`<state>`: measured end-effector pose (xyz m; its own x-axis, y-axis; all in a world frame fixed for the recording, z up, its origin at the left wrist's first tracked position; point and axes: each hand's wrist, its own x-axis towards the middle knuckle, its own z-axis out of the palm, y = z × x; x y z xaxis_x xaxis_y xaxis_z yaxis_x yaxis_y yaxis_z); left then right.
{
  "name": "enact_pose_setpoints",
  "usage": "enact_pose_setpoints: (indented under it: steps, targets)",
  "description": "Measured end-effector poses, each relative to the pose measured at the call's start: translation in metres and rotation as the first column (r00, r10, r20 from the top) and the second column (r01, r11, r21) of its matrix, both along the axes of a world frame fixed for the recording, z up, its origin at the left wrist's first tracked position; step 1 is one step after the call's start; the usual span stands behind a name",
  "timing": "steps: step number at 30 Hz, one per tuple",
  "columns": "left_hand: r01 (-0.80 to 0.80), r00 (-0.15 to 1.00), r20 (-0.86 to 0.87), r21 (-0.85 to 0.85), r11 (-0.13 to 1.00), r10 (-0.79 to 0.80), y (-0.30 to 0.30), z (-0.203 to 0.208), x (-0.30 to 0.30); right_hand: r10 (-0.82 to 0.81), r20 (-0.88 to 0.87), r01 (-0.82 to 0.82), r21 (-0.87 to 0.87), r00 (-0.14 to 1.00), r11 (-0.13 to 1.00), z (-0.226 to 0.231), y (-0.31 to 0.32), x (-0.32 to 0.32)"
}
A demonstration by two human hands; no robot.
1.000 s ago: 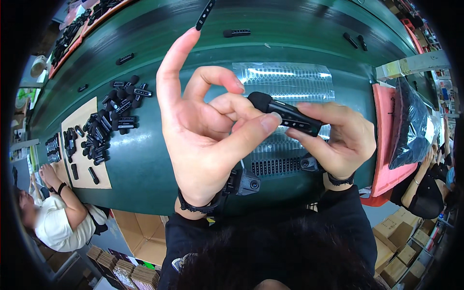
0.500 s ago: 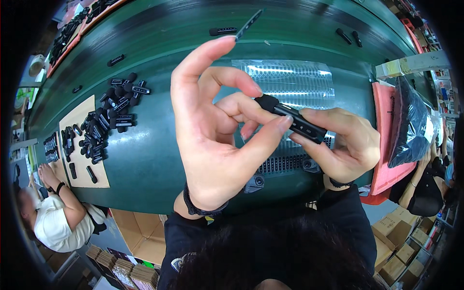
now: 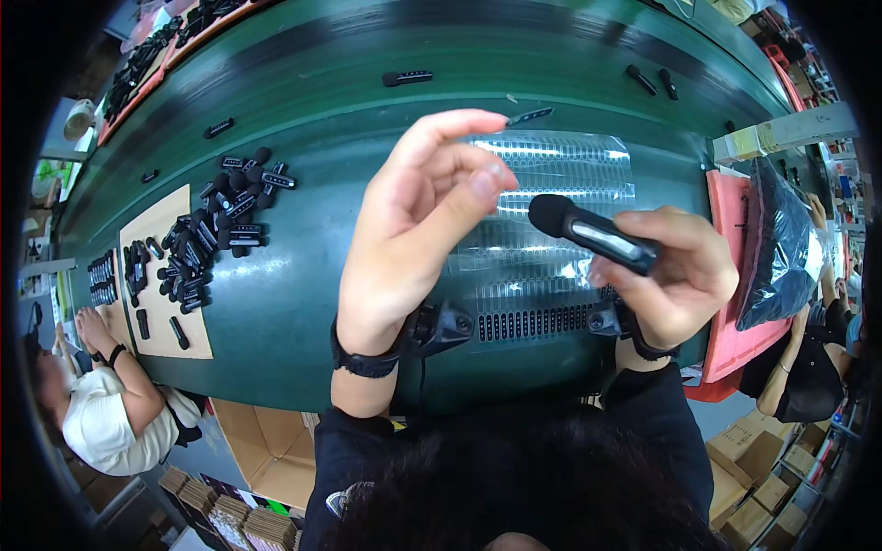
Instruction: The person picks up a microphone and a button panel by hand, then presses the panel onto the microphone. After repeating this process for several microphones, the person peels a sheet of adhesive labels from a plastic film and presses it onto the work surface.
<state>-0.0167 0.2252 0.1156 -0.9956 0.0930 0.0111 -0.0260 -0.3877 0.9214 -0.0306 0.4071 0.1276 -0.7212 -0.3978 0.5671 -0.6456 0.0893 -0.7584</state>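
Note:
My right hand [image 3: 684, 266] pinches a small black clip-on microphone [image 3: 602, 237] between thumb and fingers. Its round foam tip points left and a glossy face is turned up. Apart from it, my left hand [image 3: 413, 202] is raised with fingers curled. A thin dark adhesive strip [image 3: 530, 117] hangs off its index fingertip, the thumb not touching it. Beneath both hands lies a clear plastic sheet [image 3: 551, 163] with rows of strip-shaped outlines. Along its near side is a row of black strips [image 3: 528, 323].
A pile of black microphones [image 3: 220, 216] spreads over cardboard [image 3: 147, 220] at left. A lone microphone [image 3: 407, 78] lies farther back on the green table [image 3: 303, 303]. Pink foam [image 3: 726, 266] carries a dark filled bag [image 3: 781, 248] at right. Co-workers [image 3: 119, 395] sit on both sides.
My left hand has drawn back leftward from the microphone, carrying the strip on its fingertip. My right hand still holds the microphone, now rolled to show a glossy face.

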Motion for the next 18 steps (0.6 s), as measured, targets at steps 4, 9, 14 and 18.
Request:
enact_pose_setpoints:
  steps: [4,9,14,18]
  targets:
    - [0.142,0.989,0.018,0.132,0.981,-0.146,0.002,0.004,0.006,0.048,0.162,-0.019,-0.172,0.986,0.985,-0.003,0.005,-0.002]
    - [0.21,0.977,0.001,0.167,0.963,-0.213,0.006,0.002,0.007,0.137,0.114,-0.129,-0.071,0.984,0.989,-0.003,0.003,-0.012]
    - [0.075,0.993,-0.081,-0.081,0.994,-0.081,0.002,-0.003,0.004,0.098,0.157,-0.109,0.063,0.983,0.992,-0.001,-0.001,-0.012]
    - [-0.123,0.986,-0.13,-0.122,0.985,0.107,0.006,-0.005,0.004,0.056,0.173,-0.07,0.074,0.983,0.995,-0.004,-0.012,-0.014]
